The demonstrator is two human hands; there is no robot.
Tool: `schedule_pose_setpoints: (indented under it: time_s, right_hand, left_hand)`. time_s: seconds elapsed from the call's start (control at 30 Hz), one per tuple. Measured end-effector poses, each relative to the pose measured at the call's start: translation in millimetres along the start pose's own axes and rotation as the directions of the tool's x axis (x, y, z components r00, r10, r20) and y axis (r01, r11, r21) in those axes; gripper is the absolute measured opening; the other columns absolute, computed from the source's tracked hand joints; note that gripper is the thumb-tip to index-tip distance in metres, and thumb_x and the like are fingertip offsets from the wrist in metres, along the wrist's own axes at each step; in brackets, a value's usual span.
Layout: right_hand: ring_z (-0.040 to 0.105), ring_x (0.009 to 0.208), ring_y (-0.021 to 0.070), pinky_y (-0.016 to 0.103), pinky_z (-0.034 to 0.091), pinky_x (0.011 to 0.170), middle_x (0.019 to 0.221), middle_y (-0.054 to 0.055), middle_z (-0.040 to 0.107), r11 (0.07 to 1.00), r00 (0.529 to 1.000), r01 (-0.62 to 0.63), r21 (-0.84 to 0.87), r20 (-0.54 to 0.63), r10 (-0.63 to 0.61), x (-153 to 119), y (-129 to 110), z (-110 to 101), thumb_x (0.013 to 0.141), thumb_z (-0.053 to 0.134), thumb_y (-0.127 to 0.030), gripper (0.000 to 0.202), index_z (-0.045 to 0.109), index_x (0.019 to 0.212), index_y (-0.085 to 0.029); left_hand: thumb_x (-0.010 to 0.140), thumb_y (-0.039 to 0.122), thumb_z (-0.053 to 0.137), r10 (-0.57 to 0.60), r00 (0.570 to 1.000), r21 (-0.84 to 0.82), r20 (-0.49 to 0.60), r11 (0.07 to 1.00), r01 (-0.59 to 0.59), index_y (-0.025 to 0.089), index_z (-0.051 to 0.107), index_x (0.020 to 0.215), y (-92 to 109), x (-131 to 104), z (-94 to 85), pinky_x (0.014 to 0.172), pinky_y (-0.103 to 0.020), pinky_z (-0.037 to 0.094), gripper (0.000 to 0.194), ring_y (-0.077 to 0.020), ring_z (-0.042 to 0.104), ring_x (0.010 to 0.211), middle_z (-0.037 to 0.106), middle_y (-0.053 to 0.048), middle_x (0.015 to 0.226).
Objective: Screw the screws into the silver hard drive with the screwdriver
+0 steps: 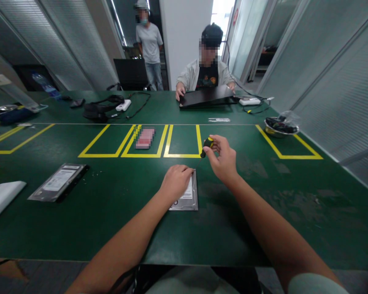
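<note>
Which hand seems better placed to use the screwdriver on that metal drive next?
Probably the right hand: it holds the screwdriver, tip pointing down, near the far right corner of the drive. The left hand lies over the drive, perhaps steadying it.

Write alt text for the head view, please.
At a green table, a person's left hand rests on a hard drive while the right hand holds a yellow-and-black screwdriver. Across it, another person handles a dark flat panel.

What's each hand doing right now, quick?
Left hand: on the hard drive; whether it grips cannot be told.
Right hand: closed, holding the screwdriver.
</note>
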State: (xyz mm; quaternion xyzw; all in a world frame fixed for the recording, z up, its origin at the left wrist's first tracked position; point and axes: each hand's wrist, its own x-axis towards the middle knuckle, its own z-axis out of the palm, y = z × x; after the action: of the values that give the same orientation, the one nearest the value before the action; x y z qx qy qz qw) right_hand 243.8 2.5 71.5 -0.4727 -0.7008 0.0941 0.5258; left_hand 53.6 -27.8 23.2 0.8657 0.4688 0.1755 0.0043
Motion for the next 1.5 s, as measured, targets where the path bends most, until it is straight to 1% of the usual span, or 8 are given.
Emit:
schedule_pose_setpoints:
  time_s: [0.33, 0.5, 0.63, 0.9, 1.17, 1.27, 1.4, 1.5]
  right_hand:
    - [0.068, 0.092, 0.0182, 0.035, 0.056, 0.084, 0.108, 0.006, 0.068, 1.0, 1.0, -0.012, 0.026, 0.028, 0.011, -3.6, 7.8, 6.4, 0.092, 0.055, -0.039, 0.035, 0.051, 0.123, -0.023]
    - [0.068, 0.092, 0.018, 0.034, 0.056, 0.085, 0.108, 0.007, 0.068, 1.0, 1.0, 0.011, 0.018, 0.016, -0.011, -3.4, 7.6, 6.4, 0.092, 0.055, -0.039, 0.035, 0.052, 0.122, -0.023]
    - [0.068, 0.092, 0.0178, 0.034, 0.056, 0.084, 0.11, 0.007, 0.068, 1.0, 0.999, -0.012, 0.01, 0.044, 0.011, -3.2, 8.2, 6.2, 0.092, 0.054, -0.039, 0.035, 0.051, 0.123, -0.023]
    - [0.068, 0.091, 0.0179, 0.035, 0.057, 0.084, 0.11, 0.007, 0.068, 1.0, 0.999, -0.005, 0.013, 0.041, 0.004, -3.7, 9.0, 7.2, 0.092, 0.054, -0.04, 0.035, 0.051, 0.123, -0.024]
    - [0.067, 0.083, 0.0171, 0.034, 0.057, 0.079, 0.107, 0.007, 0.068, 0.999, 0.998, 0.043, -0.026, 0.043, -0.042, -4.9, 3.1, 6.5, 0.091, 0.057, -0.04, 0.034, 0.052, 0.12, -0.023]
    - [0.065, 0.08, 0.0168, 0.034, 0.056, 0.078, 0.104, 0.006, 0.068, 0.994, 0.994, 0.096, -0.057, 0.06, -0.093, -3.9, -2.1, 2.9, 0.091, 0.057, -0.039, 0.032, 0.055, 0.118, -0.022]
    - [0.063, 0.082, 0.018, 0.033, 0.052, 0.078, 0.099, 0.007, 0.067, 0.975, 0.978, 0.206, -0.086, 0.059, -0.201, -0.6, -10.1, -2.4, 0.091, 0.059, -0.039, 0.025, 0.06, 0.107, -0.02]
    - [0.061, 0.082, 0.0186, 0.033, 0.05, 0.077, 0.092, 0.006, 0.065, 0.965, 0.973, 0.231, -0.125, 0.053, -0.226, 2.7, -14.9, -4.2, 0.091, 0.059, -0.038, 0.019, 0.061, 0.098, -0.02]
  left_hand:
    - [0.099, 0.024, 0.044, 0.0, 1.0, -0.024, -0.006, 1.0, 0.0, 0.021, 0.066, 0.115, 0.8, 0.4, -1.3, 0.093, -0.038, 0.046, 0.028, -0.0219, 0.061, 0.101, 0.069, -0.008, 0.108]
    - [0.099, 0.023, 0.043, 0.006, 1.0, -0.018, 0.001, 1.0, -0.006, 0.022, 0.066, 0.116, 0.1, 0.3, -0.8, 0.092, -0.038, 0.045, 0.028, -0.0219, 0.061, 0.102, 0.069, -0.007, 0.109]
    - [0.098, 0.023, 0.044, 0.002, 1.0, -0.018, -0.002, 1.0, -0.002, 0.022, 0.066, 0.115, 0.7, 0.3, 0.0, 0.093, -0.038, 0.045, 0.028, -0.0216, 0.061, 0.102, 0.069, -0.007, 0.108]
    - [0.098, 0.023, 0.046, 0.011, 1.0, -0.006, -0.006, 1.0, -0.011, 0.023, 0.066, 0.117, 0.2, -0.2, -0.1, 0.093, -0.038, 0.046, 0.028, -0.0218, 0.061, 0.102, 0.068, -0.007, 0.109]
    - [0.098, 0.023, 0.046, 0.018, 1.0, 0.021, -0.003, 1.0, -0.018, 0.024, 0.066, 0.119, 0.6, 0.2, 0.4, 0.094, -0.039, 0.045, 0.029, -0.0222, 0.06, 0.101, 0.068, -0.007, 0.108]
    - [0.097, 0.023, 0.047, 0.02, 1.0, 0.025, -0.003, 0.999, -0.02, 0.023, 0.066, 0.119, 0.3, 0.4, 0.7, 0.094, -0.039, 0.045, 0.029, -0.0224, 0.06, 0.101, 0.068, -0.007, 0.109]
    - [0.097, 0.024, 0.047, 0.012, 1.0, 0.01, -0.003, 1.0, -0.012, 0.023, 0.067, 0.118, 0.1, 0.9, 1.0, 0.093, -0.039, 0.045, 0.028, -0.0228, 0.06, 0.102, 0.068, -0.007, 0.109]
    - [0.098, 0.024, 0.047, 0.001, 1.0, -0.015, -0.002, 1.0, -0.001, 0.024, 0.066, 0.118, 0.5, 0.9, 0.8, 0.094, -0.039, 0.045, 0.028, -0.0226, 0.06, 0.103, 0.069, -0.006, 0.11]
